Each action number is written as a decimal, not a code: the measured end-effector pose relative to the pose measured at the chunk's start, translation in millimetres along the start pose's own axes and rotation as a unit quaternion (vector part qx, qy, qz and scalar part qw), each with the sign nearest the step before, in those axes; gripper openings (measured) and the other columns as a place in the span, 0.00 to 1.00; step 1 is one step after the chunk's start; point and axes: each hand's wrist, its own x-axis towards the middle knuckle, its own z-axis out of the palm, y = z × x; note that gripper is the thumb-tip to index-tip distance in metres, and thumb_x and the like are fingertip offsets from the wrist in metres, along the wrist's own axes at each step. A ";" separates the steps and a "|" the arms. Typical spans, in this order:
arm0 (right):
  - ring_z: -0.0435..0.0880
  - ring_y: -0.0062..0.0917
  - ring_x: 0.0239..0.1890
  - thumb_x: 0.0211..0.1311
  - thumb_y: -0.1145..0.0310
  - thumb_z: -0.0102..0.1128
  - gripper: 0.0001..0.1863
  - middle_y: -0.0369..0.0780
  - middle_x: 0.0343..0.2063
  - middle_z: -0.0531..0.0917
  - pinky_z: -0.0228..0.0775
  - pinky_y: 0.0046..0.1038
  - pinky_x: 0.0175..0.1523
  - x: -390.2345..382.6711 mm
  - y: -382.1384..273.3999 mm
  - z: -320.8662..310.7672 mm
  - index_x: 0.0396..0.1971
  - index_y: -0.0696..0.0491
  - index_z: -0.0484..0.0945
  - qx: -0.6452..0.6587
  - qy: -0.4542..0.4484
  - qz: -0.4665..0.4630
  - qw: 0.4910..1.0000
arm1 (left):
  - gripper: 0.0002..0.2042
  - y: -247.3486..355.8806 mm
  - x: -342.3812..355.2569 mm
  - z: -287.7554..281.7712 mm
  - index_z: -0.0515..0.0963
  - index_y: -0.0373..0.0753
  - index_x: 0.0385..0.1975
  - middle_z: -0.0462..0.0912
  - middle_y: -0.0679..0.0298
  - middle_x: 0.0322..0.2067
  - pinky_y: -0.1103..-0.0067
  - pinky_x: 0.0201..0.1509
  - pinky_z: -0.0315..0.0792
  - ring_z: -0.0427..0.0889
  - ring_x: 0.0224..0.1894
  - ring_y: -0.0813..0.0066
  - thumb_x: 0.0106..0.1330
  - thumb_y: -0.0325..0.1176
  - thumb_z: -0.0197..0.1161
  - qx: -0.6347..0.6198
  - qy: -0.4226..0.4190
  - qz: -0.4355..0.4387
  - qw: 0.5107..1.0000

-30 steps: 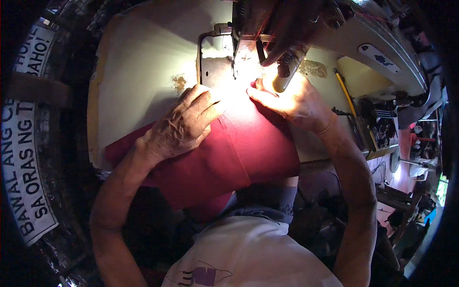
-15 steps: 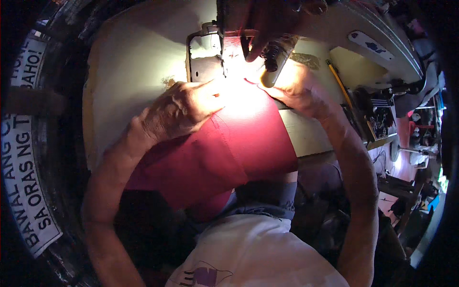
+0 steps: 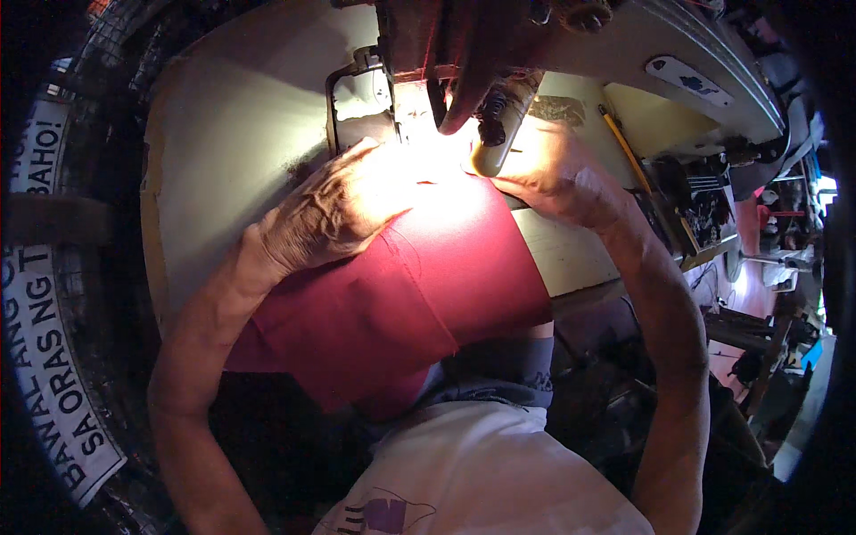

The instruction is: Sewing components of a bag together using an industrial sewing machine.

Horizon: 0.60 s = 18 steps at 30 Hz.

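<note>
A red cloth runs from the lit front of a sewing machine down over my lap, with a folded edge or seam across it. My left hand is closed on the cloth's upper left edge, beside the machine's metal plate, and covers the plate's near part. My right hand grips the upper right edge, close to the rounded end of the machine head. Strong lamp glare washes out the fingertips of both hands and the place under the needle.
The pale, worn table top extends to the left. A yellow pencil lies on the right, near a tray of dark small tools. White signs hang at the far left. Dark clutter fills the right side.
My left hand has moved forward over part of the metal plate. The cloth's loose part hangs slightly lower on my lap. The whole view has shifted a little. Both hands keep their grip.
</note>
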 end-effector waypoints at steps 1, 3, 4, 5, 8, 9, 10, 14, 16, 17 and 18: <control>0.82 0.39 0.40 0.54 0.71 0.68 0.12 0.41 0.38 0.84 0.75 0.37 0.45 0.0 -0.9 -1.4 0.41 0.53 0.83 0.001 0.005 0.000 1.000 | 0.15 0.2 -0.8 0.3 0.80 0.38 0.48 0.82 0.57 0.48 0.61 0.62 0.70 0.80 0.51 0.61 0.60 0.25 0.60 0.000 0.000 0.000 1.000; 0.82 0.39 0.40 0.56 0.72 0.66 0.13 0.41 0.38 0.84 0.75 0.38 0.44 -0.1 -1.9 -3.8 0.42 0.54 0.83 -0.032 -0.023 -0.021 0.999 | 0.18 0.3 -2.5 -0.2 0.79 0.40 0.52 0.81 0.56 0.51 0.60 0.66 0.67 0.79 0.54 0.60 0.61 0.27 0.59 0.003 -0.021 -0.014 1.000; 0.82 0.39 0.40 0.56 0.72 0.66 0.13 0.41 0.38 0.84 0.75 0.38 0.44 -0.9 -2.8 -4.8 0.42 0.54 0.83 -0.035 -0.019 -0.027 0.999 | 0.18 1.1 -2.6 0.5 0.79 0.40 0.52 0.81 0.56 0.51 0.60 0.66 0.67 0.79 0.54 0.60 0.61 0.27 0.59 0.002 -0.026 -0.012 1.000; 0.82 0.39 0.40 0.55 0.72 0.66 0.14 0.41 0.38 0.84 0.75 0.38 0.44 -1.2 -3.3 -5.5 0.43 0.53 0.83 -0.035 -0.021 -0.022 0.999 | 0.19 1.5 -2.6 1.1 0.78 0.41 0.54 0.80 0.56 0.53 0.59 0.67 0.66 0.78 0.56 0.60 0.62 0.27 0.57 0.007 -0.029 -0.018 0.999; 0.83 0.39 0.40 0.52 0.71 0.66 0.16 0.41 0.38 0.84 0.75 0.38 0.44 -2.3 -4.6 -5.1 0.44 0.53 0.83 -0.042 -0.024 -0.022 0.999 | 0.22 0.5 -1.8 1.9 0.76 0.42 0.59 0.78 0.56 0.57 0.57 0.69 0.64 0.75 0.60 0.59 0.63 0.27 0.54 0.008 -0.058 -0.031 0.998; 0.83 0.38 0.40 0.50 0.70 0.66 0.18 0.41 0.39 0.84 0.76 0.37 0.43 -3.0 -5.0 -4.5 0.44 0.52 0.83 -0.047 -0.028 -0.020 0.998 | 0.23 -0.1 -1.4 2.0 0.74 0.42 0.61 0.76 0.56 0.59 0.55 0.69 0.63 0.74 0.62 0.59 0.64 0.27 0.52 0.003 -0.084 -0.038 0.996; 0.83 0.38 0.40 0.50 0.70 0.66 0.18 0.41 0.39 0.84 0.76 0.37 0.43 -3.2 -5.6 -2.8 0.44 0.52 0.83 -0.049 -0.024 -0.027 0.998 | 0.23 -0.2 -1.1 2.3 0.74 0.42 0.61 0.76 0.56 0.59 0.55 0.69 0.63 0.74 0.62 0.59 0.64 0.27 0.52 0.003 -0.083 -0.038 0.996; 0.82 0.32 0.40 0.51 0.69 0.59 0.11 0.38 0.34 0.80 0.78 0.33 0.40 -8.2 -8.3 3.4 0.37 0.51 0.79 -0.085 0.003 -0.031 0.996 | 0.23 1.3 -0.7 1.3 0.73 0.42 0.62 0.74 0.56 0.61 0.55 0.69 0.62 0.72 0.64 0.59 0.64 0.27 0.51 0.005 -0.088 -0.039 0.995; 0.81 0.32 0.41 0.51 0.69 0.59 0.11 0.38 0.34 0.80 0.78 0.33 0.41 -11.4 -9.2 5.5 0.36 0.52 0.79 -0.092 0.004 -0.031 0.995 | 0.23 3.0 -0.5 -0.3 0.73 0.42 0.61 0.74 0.56 0.62 0.56 0.69 0.62 0.71 0.64 0.60 0.65 0.28 0.51 0.011 -0.085 -0.038 0.996; 0.81 0.33 0.41 0.51 0.69 0.59 0.11 0.39 0.34 0.79 0.78 0.34 0.41 -11.9 -9.2 5.6 0.35 0.52 0.78 -0.092 0.006 -0.038 0.995 | 0.22 3.8 0.0 -1.1 0.73 0.41 0.61 0.74 0.56 0.61 0.57 0.69 0.62 0.72 0.64 0.60 0.65 0.29 0.52 0.019 -0.086 -0.030 0.996; 0.81 0.33 0.41 0.50 0.69 0.59 0.10 0.39 0.34 0.79 0.78 0.34 0.42 -11.9 -9.3 5.2 0.35 0.53 0.78 -0.095 -0.020 -0.022 0.995 | 0.21 4.1 0.6 -1.8 0.74 0.40 0.60 0.75 0.56 0.61 0.59 0.68 0.63 0.72 0.63 0.60 0.65 0.30 0.52 0.027 -0.086 -0.022 0.996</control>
